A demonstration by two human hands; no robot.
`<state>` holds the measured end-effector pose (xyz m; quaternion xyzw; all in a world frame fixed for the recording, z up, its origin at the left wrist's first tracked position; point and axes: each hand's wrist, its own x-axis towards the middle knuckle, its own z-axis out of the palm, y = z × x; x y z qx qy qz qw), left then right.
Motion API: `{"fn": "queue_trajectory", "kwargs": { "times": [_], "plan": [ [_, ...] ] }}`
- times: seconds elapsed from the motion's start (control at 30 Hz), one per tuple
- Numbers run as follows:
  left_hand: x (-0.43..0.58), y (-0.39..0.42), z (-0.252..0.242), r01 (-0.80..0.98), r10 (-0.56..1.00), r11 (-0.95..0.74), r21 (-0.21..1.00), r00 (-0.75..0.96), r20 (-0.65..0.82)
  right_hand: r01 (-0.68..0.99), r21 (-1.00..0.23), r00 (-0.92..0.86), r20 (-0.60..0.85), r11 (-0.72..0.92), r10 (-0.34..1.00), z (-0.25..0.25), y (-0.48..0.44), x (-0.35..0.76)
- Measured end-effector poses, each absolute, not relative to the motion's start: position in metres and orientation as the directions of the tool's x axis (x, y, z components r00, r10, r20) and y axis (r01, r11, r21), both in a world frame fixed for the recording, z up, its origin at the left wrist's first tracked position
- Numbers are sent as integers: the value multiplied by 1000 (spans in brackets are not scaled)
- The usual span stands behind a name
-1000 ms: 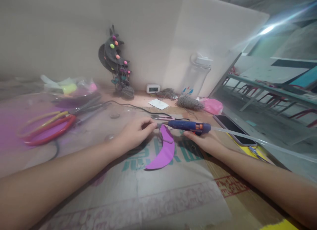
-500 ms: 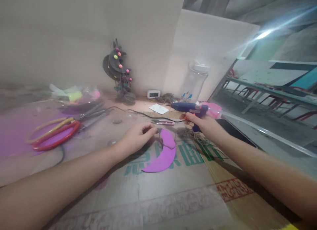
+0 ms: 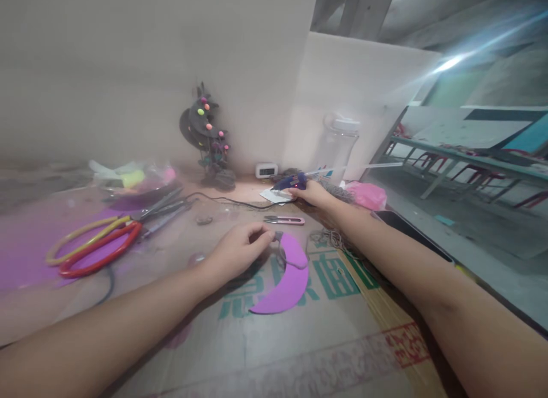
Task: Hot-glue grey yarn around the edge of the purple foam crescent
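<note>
My left hand (image 3: pixel 244 246) pinches the upper tip of a purple crescent (image 3: pixel 296 281) cut from a thin sheet, where a grey yarn (image 3: pixel 277 236) is wrapped. A loop of the yarn hangs across the crescent, which lies over the printed cardboard. Farther back, my right hand (image 3: pixel 315 195) is closed on a blue glue gun (image 3: pixel 296 182) with a small red light. A long clear glue stick (image 3: pixel 363 167) sticks out of its rear. The gun's nozzle points left, over a white card (image 3: pixel 268 196). Pink thread snips (image 3: pixel 289 220) lie between the hands.
Red-and-yellow-handled scissors (image 3: pixel 100 246) lie at left, near a plastic bag (image 3: pixel 128 178) of bright bits. A dark crescent ornament (image 3: pixel 203 129) with coloured balls stands against the wall. At the back are a small digital clock (image 3: pixel 266 170) and a clear bottle (image 3: pixel 338 144); a phone (image 3: pixel 411 235) lies right.
My right hand has carried the glue gun left and away from me, down toward the white card. My left hand keeps its pinch at the crescent's tip. The view has tilted slightly up.
</note>
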<state>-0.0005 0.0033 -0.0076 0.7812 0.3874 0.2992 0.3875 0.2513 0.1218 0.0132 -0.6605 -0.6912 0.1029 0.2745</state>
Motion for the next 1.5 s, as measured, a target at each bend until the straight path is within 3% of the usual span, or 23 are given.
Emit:
{"fn": "queue_trajectory", "kwargs": {
  "times": [0.17,0.43,0.63,0.83,0.93,1.03,1.1,1.2,1.33,1.5],
  "plan": [
    [0,2,-5,368,841,-387,846,517,159,850,-498,-40,262,170,964,16,110,262],
    [0,2,-5,360,850,-369,857,504,154,795,-517,-56,458,317,887,27,26,256],
    [0,2,-2,389,850,-430,815,480,219,592,-788,-201,58,169,978,29,-46,229],
    [0,2,-1,381,865,-403,832,456,210,559,-829,-364,-239,5,900,26,-60,224],
    [0,1,0,384,870,-382,841,457,186,687,-709,-384,-167,160,908,32,-66,221],
    [0,1,1,376,861,-399,837,468,201,837,-324,-410,162,441,897,42,-73,220],
    [0,0,2,374,854,-409,832,479,204,817,-17,-536,345,577,770,47,-76,223],
    [0,0,2,392,854,-409,824,482,194,690,271,-716,393,671,577,50,-78,226],
    [2,0,1,417,838,-452,788,502,215,636,326,-766,375,699,523,39,-73,220],
    [1,0,-2,425,793,-524,738,560,240,676,164,-682,507,718,527,29,-64,207]
  ]
}}
